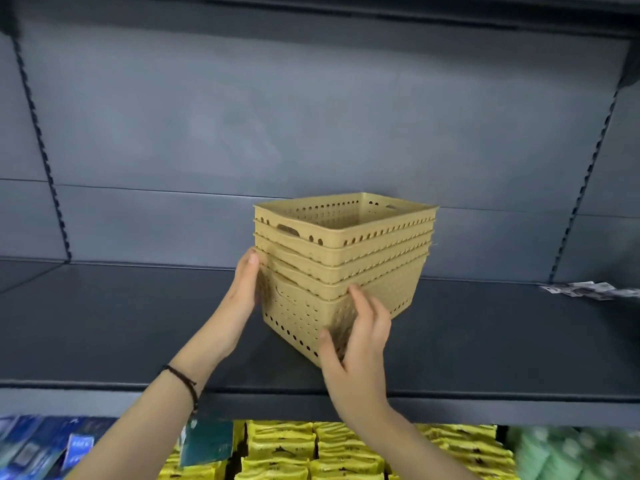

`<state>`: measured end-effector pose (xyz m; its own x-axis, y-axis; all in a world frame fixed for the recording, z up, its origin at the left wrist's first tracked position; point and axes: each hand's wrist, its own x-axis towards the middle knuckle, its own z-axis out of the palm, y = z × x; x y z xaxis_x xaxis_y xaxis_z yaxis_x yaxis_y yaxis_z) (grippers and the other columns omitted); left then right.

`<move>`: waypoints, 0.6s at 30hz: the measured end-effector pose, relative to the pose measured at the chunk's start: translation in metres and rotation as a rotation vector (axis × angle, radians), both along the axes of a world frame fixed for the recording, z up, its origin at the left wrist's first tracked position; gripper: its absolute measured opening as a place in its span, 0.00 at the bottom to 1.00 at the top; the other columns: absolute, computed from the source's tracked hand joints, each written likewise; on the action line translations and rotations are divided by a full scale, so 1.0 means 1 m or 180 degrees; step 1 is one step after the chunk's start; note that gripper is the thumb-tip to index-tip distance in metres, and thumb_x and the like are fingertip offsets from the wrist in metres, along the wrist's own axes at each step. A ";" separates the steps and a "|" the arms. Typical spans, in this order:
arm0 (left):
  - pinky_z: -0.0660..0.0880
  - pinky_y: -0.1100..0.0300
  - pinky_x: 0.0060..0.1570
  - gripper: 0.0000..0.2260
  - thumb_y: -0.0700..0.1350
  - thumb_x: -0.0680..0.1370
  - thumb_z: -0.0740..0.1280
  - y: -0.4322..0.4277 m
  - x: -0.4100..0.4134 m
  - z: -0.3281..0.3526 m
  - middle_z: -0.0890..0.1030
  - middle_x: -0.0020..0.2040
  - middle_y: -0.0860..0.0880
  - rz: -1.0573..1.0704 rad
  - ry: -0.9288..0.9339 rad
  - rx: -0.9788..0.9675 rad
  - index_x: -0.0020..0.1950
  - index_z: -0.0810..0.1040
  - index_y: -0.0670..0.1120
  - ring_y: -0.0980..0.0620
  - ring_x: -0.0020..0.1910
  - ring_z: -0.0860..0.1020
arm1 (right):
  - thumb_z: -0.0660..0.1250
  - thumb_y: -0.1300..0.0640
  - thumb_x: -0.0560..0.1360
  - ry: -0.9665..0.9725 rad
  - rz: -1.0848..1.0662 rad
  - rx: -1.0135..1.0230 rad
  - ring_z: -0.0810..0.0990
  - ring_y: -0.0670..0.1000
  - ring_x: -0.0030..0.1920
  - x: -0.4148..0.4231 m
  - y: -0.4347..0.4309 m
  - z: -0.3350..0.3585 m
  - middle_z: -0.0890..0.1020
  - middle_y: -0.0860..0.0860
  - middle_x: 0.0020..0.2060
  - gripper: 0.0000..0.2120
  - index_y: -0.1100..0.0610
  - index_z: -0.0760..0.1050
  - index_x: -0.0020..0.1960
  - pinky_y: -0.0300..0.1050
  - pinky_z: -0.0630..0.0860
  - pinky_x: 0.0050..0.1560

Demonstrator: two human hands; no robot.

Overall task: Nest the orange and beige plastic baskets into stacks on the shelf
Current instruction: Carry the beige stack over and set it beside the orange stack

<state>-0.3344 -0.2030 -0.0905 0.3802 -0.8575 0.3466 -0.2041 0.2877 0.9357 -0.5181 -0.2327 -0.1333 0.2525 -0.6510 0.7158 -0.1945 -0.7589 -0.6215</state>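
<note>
Beige stack held at two sides on the grey shelf; seating and squaring in hand.

Nearest, below the shelf lip, yellow packets (294,452) fill the lower tier. Above them the right hand (356,337) clasps the near corner of the beige basket stack (343,268), thumb on the front wall, fingers wrapped round the side. The left hand (244,292) presses flat, fingers extended, against the stack's left end. The stack sits on the shelf (121,323), turned askew to its front edge, near the middle. The rims look unevenly spaced, so nesting appears incomplete. Recommended: keep both hands low on the bottom basket, press the upper rims level, then rotate square and slide back. No orange baskets are visible. Far right, some paper scraps (585,291) lie apart.
</note>
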 end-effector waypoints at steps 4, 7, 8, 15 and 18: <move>0.62 0.49 0.70 0.35 0.81 0.60 0.56 0.025 0.036 0.013 0.71 0.62 0.70 0.0190 0.0197 -0.0144 0.65 0.63 0.70 0.59 0.69 0.67 | 0.62 0.50 0.77 0.0798 0.0690 -0.0173 0.56 0.27 0.66 0.033 0.014 0.006 0.55 0.35 0.68 0.31 0.40 0.53 0.76 0.18 0.57 0.58; 0.61 0.45 0.71 0.38 0.79 0.64 0.55 0.037 0.054 0.018 0.69 0.69 0.65 0.0227 -0.0058 -0.0115 0.71 0.60 0.67 0.56 0.72 0.66 | 0.64 0.55 0.79 0.0557 0.1056 0.0027 0.66 0.34 0.66 0.042 0.004 0.025 0.68 0.38 0.66 0.24 0.40 0.63 0.71 0.30 0.65 0.65; 0.63 0.46 0.70 0.37 0.77 0.67 0.56 0.039 0.055 0.019 0.70 0.70 0.62 0.0209 -0.0153 -0.0077 0.73 0.60 0.65 0.57 0.71 0.67 | 0.65 0.57 0.78 0.0140 0.0794 0.0115 0.68 0.38 0.65 0.042 -0.005 0.030 0.70 0.41 0.63 0.21 0.43 0.67 0.68 0.37 0.68 0.66; 0.73 0.59 0.61 0.37 0.56 0.74 0.66 0.028 0.041 0.009 0.73 0.69 0.57 0.0458 0.0003 -0.0104 0.77 0.49 0.60 0.61 0.63 0.74 | 0.78 0.48 0.66 -0.0537 -0.0832 0.0892 0.58 0.56 0.72 0.021 -0.082 0.045 0.57 0.56 0.74 0.48 0.54 0.53 0.76 0.57 0.59 0.70; 0.68 0.48 0.68 0.37 0.57 0.74 0.66 0.026 0.042 0.009 0.74 0.69 0.60 0.0366 0.0111 -0.0118 0.77 0.48 0.63 0.60 0.65 0.74 | 0.77 0.51 0.68 -0.0736 0.0240 0.1115 0.56 0.44 0.74 0.022 -0.087 0.042 0.55 0.47 0.76 0.52 0.46 0.43 0.78 0.54 0.56 0.76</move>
<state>-0.2927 -0.1766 -0.0814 0.4877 -0.7944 0.3620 -0.2052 0.2987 0.9320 -0.4959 -0.3192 -0.0915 0.1675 -0.8508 0.4981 0.0283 -0.5009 -0.8651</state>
